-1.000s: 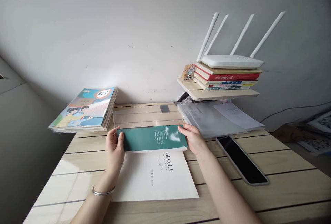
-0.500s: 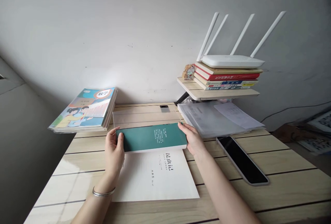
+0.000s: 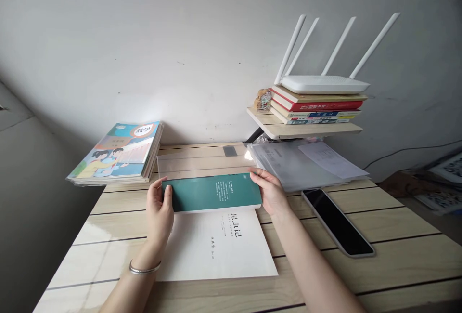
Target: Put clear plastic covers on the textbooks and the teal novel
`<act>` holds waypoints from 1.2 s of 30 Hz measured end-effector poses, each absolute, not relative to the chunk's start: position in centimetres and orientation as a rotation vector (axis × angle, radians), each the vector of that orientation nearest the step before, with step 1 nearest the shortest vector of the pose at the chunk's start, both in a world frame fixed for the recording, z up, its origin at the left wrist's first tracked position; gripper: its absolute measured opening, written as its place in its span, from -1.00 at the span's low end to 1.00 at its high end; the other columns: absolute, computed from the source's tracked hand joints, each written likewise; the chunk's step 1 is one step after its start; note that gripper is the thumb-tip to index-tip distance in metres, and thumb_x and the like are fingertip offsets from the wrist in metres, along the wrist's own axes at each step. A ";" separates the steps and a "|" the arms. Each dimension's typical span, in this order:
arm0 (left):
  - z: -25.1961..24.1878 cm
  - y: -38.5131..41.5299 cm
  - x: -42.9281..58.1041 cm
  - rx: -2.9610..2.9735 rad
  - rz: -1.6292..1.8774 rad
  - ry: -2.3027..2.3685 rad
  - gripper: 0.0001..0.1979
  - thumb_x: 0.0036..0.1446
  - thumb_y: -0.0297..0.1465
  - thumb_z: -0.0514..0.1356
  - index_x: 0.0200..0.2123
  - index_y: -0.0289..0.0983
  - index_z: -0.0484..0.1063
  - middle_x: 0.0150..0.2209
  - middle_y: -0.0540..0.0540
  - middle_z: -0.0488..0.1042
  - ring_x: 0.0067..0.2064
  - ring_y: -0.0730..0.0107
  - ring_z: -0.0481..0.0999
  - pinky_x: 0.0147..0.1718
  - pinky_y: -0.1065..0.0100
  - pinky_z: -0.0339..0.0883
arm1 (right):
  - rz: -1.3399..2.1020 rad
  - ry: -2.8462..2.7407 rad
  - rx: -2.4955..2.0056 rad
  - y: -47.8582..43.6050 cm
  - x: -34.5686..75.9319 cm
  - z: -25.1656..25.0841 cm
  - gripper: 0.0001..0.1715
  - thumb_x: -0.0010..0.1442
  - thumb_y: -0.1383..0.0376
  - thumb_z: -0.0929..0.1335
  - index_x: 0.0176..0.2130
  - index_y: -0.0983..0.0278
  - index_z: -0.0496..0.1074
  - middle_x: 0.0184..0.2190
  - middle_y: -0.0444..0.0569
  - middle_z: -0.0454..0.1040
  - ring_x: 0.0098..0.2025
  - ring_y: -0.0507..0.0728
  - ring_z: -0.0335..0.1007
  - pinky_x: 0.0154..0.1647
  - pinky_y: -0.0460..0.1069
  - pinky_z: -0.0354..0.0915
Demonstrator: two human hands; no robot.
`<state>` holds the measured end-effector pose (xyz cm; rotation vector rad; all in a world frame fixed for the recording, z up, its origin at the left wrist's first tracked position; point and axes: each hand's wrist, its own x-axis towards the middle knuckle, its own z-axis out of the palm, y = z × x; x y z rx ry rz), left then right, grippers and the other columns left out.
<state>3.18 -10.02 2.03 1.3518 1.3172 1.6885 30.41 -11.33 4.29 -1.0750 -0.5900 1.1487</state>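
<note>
A book lies open on the wooden desk (image 3: 397, 255), its white title page (image 3: 216, 248) facing me with dark lettering. Its green cover flap (image 3: 212, 191) is folded up at the far edge. My left hand (image 3: 160, 209) grips the flap's left end, thumb on top. My right hand (image 3: 270, 193) holds the flap's right end, fingers curled over the edge. A silver bracelet (image 3: 144, 268) circles my left wrist.
A clear plastic sheet (image 3: 198, 163) lies just behind the book. A stack of textbooks (image 3: 119, 151) overhangs the desk's back left. A black phone (image 3: 337, 221) lies at the right, beside plastic-sleeved papers (image 3: 299, 163). A small shelf (image 3: 306, 130) carries books and a white router (image 3: 323, 84).
The green flap has tilted slightly, so the cloud picture at its right end no longer shows. Both hands stay on its ends.
</note>
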 end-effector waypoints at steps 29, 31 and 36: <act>2.5 -9.8 2.9 1.204 1.626 1.224 -0.67 0.08 -0.14 0.21 -0.17 -0.22 0.36 -0.22 -0.07 0.47 -0.15 0.33 0.43 -0.16 0.35 0.27 | 0.563 -1.097 -1.341 -10.7 31.0 2.1 -0.41 0.02 -0.17 0.33 -0.60 0.23 0.14 -0.66 -0.25 0.00 -0.55 -0.02 -0.11 -0.53 -0.07 -0.07; 2.6 -9.9 2.5 1.228 1.562 1.178 -0.66 0.06 -0.16 0.23 -0.15 -0.21 0.37 -0.21 -0.06 0.46 -0.15 0.33 0.42 -0.18 0.36 0.27 | 0.528 -1.059 -1.357 -10.7 30.8 2.0 -0.42 0.03 -0.16 0.33 -0.60 0.23 0.15 -0.66 -0.25 -0.01 -0.55 -0.01 -0.10 -0.53 -0.07 -0.05; 2.6 -9.8 2.4 1.170 1.534 1.108 -0.60 -0.01 -0.22 0.30 -0.11 -0.22 0.36 -0.20 -0.08 0.48 -0.17 0.32 0.44 -0.19 0.33 0.31 | 0.731 -1.035 -1.259 -11.1 30.9 2.8 -0.52 -0.07 -0.08 0.43 -0.53 0.24 0.30 -0.62 -0.20 0.23 -0.53 0.00 0.09 -0.50 -0.08 0.11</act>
